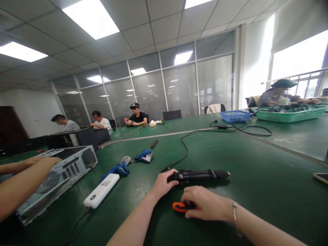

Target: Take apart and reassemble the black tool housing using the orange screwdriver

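My left hand [164, 184] is closed round the rear end of a black electric screwdriver [200, 175]. The screwdriver lies on its side on the green table, its metal tip pointing right and its cable leaving at the back. Just below it, my right hand [205, 203] has its fingers closed on a small orange-and-black tool [180, 207]. Only the rounded orange end shows clearly; the rest is under the fingers, so its exact kind is hidden.
A white power strip [101, 191], blue gloves [143, 155] and an open metal computer case [69, 171] are to the left. A co-worker's arms [30, 177] reach into the case. Blue [235, 117] and green [289, 115] baskets stand at back right; a black cable [188, 150] crosses the table [256, 171].
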A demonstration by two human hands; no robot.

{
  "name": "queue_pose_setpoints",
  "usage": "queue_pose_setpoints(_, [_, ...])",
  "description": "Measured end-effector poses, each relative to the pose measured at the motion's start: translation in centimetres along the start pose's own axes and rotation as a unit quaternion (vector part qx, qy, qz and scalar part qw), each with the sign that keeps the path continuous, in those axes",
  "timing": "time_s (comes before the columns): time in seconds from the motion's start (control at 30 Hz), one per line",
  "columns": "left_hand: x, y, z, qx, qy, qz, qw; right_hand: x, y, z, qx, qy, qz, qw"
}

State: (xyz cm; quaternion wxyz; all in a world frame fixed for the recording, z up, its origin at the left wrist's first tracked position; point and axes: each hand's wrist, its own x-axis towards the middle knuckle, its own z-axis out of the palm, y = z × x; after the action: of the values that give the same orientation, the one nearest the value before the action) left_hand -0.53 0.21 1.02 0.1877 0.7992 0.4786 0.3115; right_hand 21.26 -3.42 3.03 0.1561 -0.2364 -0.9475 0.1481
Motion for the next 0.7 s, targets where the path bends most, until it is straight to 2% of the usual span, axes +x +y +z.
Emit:
queue_pose_setpoints(0.07, [-0.1,-0.5,0.2,-0.002,0.012,0.003,1.0,0.1,-0.1,-0.1,-0.014,0.011,0.001,1.0])
queue_pose_setpoints(0.13, [-0.2,-0.9,0.4,-0.005,0.015,0.011,1.0,0.4,0.2,-0.9,0.014,0.068,0.019,0.997])
queue_pose_setpoints(0.2, [-0.2,-1.2,0.5,0.002,0.004,0.02,1.0,0.9,0.6,-2.2,0.079,0.164,0.052,0.982])
queue_pose_setpoints(0.27, [-0.2,-1.2,0.5,0.011,-0.002,0.019,1.0,1.4,1.0,-3.4,0.13,0.266,0.073,0.952])
queue_pose_setpoints(0.37, [-0.2,-1.1,0.5,0.015,0.002,0.014,1.0,1.9,1.5,-3.7,0.084,0.374,0.062,0.921])
queue_pose_setpoints(0.43, [-0.1,-1.0,0.4,0.014,0.002,0.013,1.0,1.9,1.9,-3.0,0.003,0.397,0.036,0.917])
queue_pose_setpoints(0.53, [-0.1,-1.0,0.4,0.017,-0.01,0.013,1.0,1.5,2.4,-1.4,-0.082,0.378,-0.007,0.922])
queue_pose_setpoints(0.7, [-0.1,-1.0,0.4,0.032,-0.009,0.021,0.999,1.4,2.9,-0.5,-0.109,0.364,-0.011,0.925])
